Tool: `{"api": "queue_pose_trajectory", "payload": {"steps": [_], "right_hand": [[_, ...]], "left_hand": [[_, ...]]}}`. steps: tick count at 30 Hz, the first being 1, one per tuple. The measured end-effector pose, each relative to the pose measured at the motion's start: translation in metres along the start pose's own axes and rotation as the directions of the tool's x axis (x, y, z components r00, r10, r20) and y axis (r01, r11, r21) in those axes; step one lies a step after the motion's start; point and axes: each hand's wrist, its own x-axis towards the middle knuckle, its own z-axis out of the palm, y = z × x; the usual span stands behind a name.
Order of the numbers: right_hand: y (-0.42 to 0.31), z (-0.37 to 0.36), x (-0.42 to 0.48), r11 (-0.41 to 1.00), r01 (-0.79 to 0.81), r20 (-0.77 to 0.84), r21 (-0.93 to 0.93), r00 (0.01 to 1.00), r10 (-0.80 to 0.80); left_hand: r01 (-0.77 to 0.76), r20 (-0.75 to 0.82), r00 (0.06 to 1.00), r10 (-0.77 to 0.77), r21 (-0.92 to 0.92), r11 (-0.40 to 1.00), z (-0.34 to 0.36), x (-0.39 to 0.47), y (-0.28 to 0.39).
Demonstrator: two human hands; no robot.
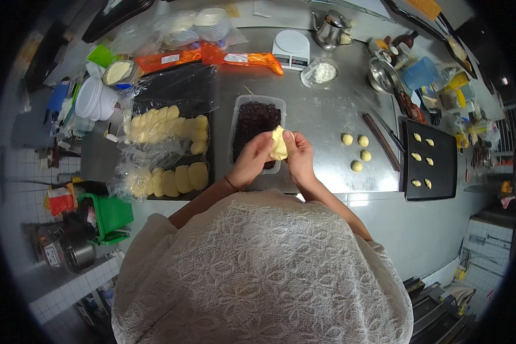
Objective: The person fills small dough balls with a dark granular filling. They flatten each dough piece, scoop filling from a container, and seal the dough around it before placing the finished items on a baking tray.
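A flattened piece of pale yellow dough (279, 144) is held up between my left hand (256, 155) and my right hand (300, 155), the right thumb pressing on its face. Under and behind the hands lies a clear plastic tub (283, 102) of dark, grainy filling (257, 118). To the left, a black tray (167, 86) bears rows of dough pieces (182, 179), partly covered by clear plastic film (144, 155). Several small round dough balls (357, 166) rest on the steel worktop to the right.
Right of the balls lie a dark stick (381, 142), a knife (389, 129) and a black baking tray (438, 180) with small shaped dough pieces (416, 157). A white kitchen scale (290, 43), a flour container (320, 73), orange packets (241, 59) and a metal kettle (332, 32) stand behind.
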Motion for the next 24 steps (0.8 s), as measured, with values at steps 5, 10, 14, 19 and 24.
{"api": "queue_pose_trajectory", "payload": {"steps": [5, 10, 14, 19, 24], "right_hand": [[-0.047, 0.025, -0.01, 0.93, -0.319, 0.107, 0.184, 0.947, 0.304], [0.012, -0.006, -0.006, 0.983, -0.173, 0.26, -0.069, 0.948, 0.185], [0.016, -0.007, -0.012, 0.958, -0.283, 0.371, -0.036, 0.887, 0.276], [0.021, -0.004, -0.022, 0.845, -0.534, 0.25, -0.013, 0.817, 0.52], [0.051, -0.007, -0.023, 0.868, -0.265, 0.208, -0.419, 0.903, 0.376]], "left_hand": [[-0.02, 0.061, 0.998, 0.021, -0.02, 1.0, -0.022, -0.008, 0.001], [0.104, 0.111, 0.989, -0.095, -0.079, 0.991, -0.048, -0.015, -0.008], [0.172, 0.143, 0.978, -0.149, -0.159, 0.972, -0.066, -0.031, -0.012], [0.197, 0.102, 0.973, -0.207, 0.098, 0.976, -0.075, -0.035, -0.025], [0.105, 0.0, 0.994, -0.11, 0.312, 0.944, -0.094, -0.033, -0.069]]}}
